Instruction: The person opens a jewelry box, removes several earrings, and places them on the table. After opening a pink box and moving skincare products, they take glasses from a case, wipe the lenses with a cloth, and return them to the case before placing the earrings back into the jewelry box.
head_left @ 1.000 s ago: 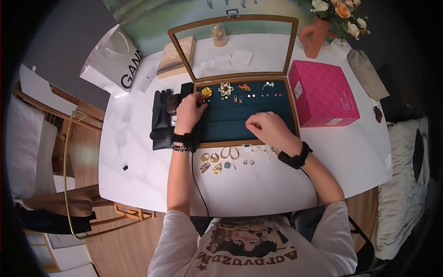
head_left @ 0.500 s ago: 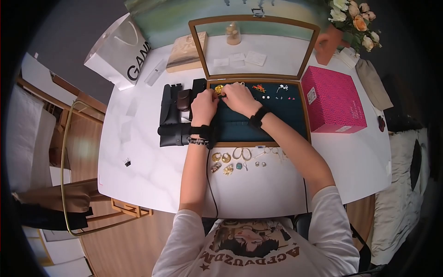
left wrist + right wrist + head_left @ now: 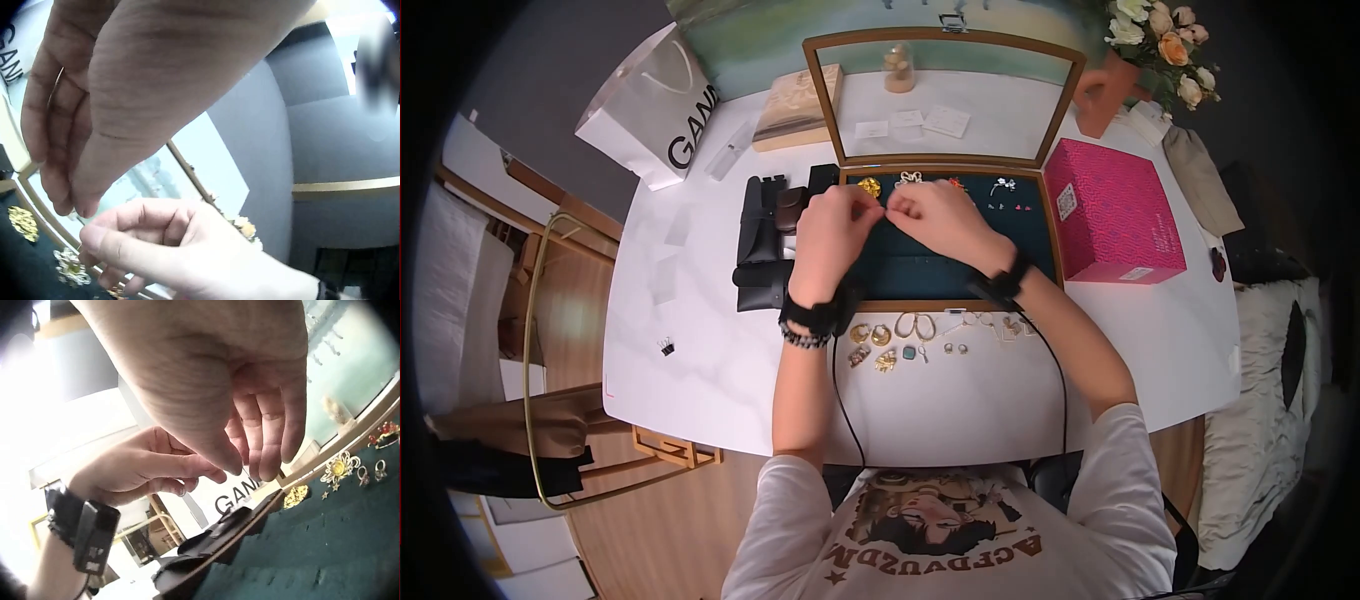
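Over the upper left of a wood-framed jewellery case [image 3: 1055, 235], my left hand [image 3: 835, 230] and right hand [image 3: 945, 220] meet at the fingertips. Each pinches thumb against forefinger; the tiny earring between them is almost wholly hidden. Just beyond lies a gold brooch [image 3: 295, 497], with a flower brooch [image 3: 339, 467] beside it and small star earrings [image 3: 331, 491] below. No studs show on the dark green lining [image 3: 300, 544] beneath the gold brooch. A silver brooch [image 3: 1004, 185] lies at the case's upper right.
The case's glass lid [image 3: 945, 165] stands raised behind. Dark leather cases [image 3: 760, 220] lie left, a pink box [image 3: 1115, 215] right. Large hoop earrings [image 3: 915, 327] and several other pieces lie along the near side. Farther back stand a paper bag [image 3: 645, 105] and a vase [image 3: 1108, 95].
My right hand has moved from the middle of the case to meet my left near the gold brooch. Both hands have since drawn slightly back towards me, and the small studs below the brooch are gone.
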Available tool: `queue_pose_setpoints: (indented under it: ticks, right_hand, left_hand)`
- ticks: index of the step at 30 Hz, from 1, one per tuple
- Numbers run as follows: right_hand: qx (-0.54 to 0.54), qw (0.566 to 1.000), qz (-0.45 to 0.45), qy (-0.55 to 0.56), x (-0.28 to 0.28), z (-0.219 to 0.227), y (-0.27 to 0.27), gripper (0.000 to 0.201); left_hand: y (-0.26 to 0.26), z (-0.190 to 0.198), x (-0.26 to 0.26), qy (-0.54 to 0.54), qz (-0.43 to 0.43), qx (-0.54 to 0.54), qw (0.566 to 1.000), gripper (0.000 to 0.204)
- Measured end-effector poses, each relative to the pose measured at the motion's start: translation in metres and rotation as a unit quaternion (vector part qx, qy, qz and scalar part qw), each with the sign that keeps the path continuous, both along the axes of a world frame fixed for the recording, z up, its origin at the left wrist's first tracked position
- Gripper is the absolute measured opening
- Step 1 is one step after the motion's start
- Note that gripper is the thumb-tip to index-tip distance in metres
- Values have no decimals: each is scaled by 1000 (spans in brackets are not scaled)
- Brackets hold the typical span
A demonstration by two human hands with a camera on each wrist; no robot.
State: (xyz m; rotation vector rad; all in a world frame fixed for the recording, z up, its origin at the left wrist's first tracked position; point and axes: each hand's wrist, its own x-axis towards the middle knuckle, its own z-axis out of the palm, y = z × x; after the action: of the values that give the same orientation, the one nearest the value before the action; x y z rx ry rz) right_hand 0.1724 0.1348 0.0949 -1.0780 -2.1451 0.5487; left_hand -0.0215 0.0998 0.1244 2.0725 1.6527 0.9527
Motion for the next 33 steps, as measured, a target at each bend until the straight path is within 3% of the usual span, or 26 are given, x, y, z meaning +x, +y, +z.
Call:
queue_pose_setpoints:
  ticks: [2,6,10,12,13,18,33]
  right_hand:
    - [-103,994,13,28,29,18,-34,15]
    - [-214,974,-22,-64,85,31,-99,13]
    - [-183,982,-13,-52,123,-4,-152,13]
    - [-155,978,-30,-139,136,-22,-171,13]
    - [-152,978,-33,-138,137,-27,-175,13]
    - [-132,981,-35,-139,137,-38,-181,13]
    - [-114,989,-4,-99,131,-45,-184,11]
  left_hand:
    - [-23,21,19,-3,-60,-7,998,13]
    - [-64,14,64,77,-174,-11,982,7]
    - [-88,-27,98,99,-276,-48,955,8]
    - [-95,-52,116,148,-289,-55,944,7]
    - [-99,-56,120,194,-293,-63,934,7]
    - [-109,-70,129,205,-296,-30,932,4]
    - [-108,-64,129,226,-297,-49,926,7]
